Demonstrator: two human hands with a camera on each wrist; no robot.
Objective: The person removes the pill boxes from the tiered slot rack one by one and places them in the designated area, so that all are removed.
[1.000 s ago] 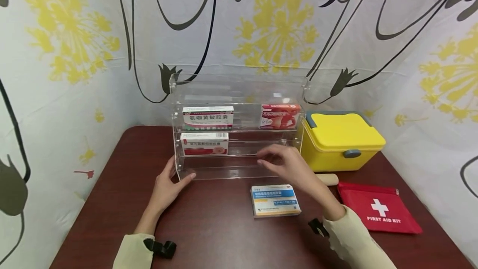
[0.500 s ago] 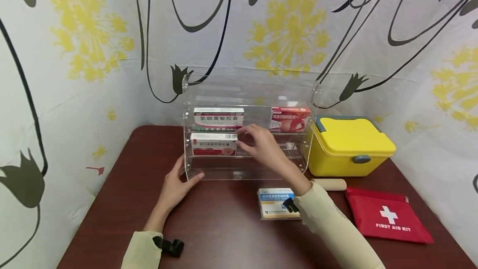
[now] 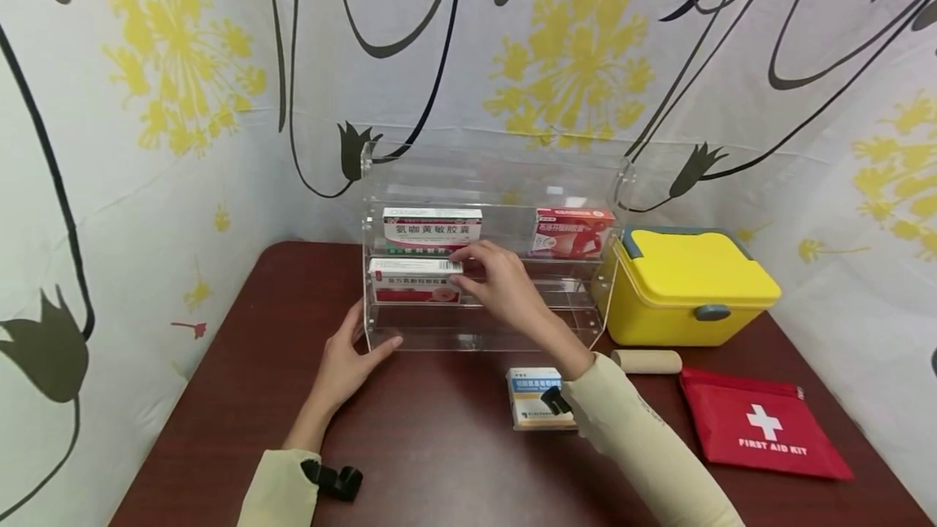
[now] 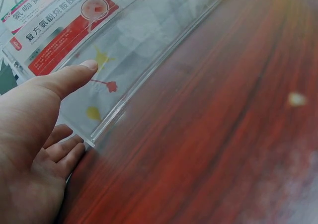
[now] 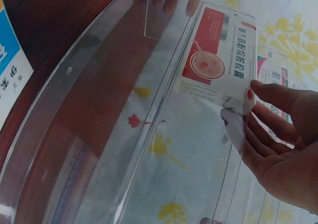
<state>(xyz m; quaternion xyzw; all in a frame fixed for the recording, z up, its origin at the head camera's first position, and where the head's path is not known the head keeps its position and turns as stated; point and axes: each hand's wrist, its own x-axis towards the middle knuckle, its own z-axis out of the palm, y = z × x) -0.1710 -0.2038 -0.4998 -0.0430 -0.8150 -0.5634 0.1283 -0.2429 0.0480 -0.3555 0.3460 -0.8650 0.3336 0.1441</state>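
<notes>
A clear acrylic display rack [image 3: 483,340] stands on the table with medicine boxes on its tiers. At its lower left corner, my left hand [image 3: 347,360] holds the side, thumb [image 4: 74,77] across the front and fingers curled by the side edge. My right hand [image 3: 501,287] pinches the right end of a white-and-red medicine box [image 3: 410,287] on the middle tier, index finger at its top corner. A white-and-green medicine box [image 3: 428,230] sits on the tier above, and a red medicine box [image 3: 571,234] to its right. A blue-and-white medicine box [image 3: 534,409] lies on the table, partly hidden by my right sleeve.
Right of the rack stands a yellow lidded box [image 3: 688,291] with a grey latch. In front of it lie a beige roll [image 3: 647,362] and a red first aid pouch [image 3: 764,429]. A patterned cloth [image 3: 468,88] hangs behind the table [image 3: 410,446].
My right hand has moved left from the middle of the rack to the white-and-red box, which has shifted slightly left on its tier. The left hand stays at the rack's corner.
</notes>
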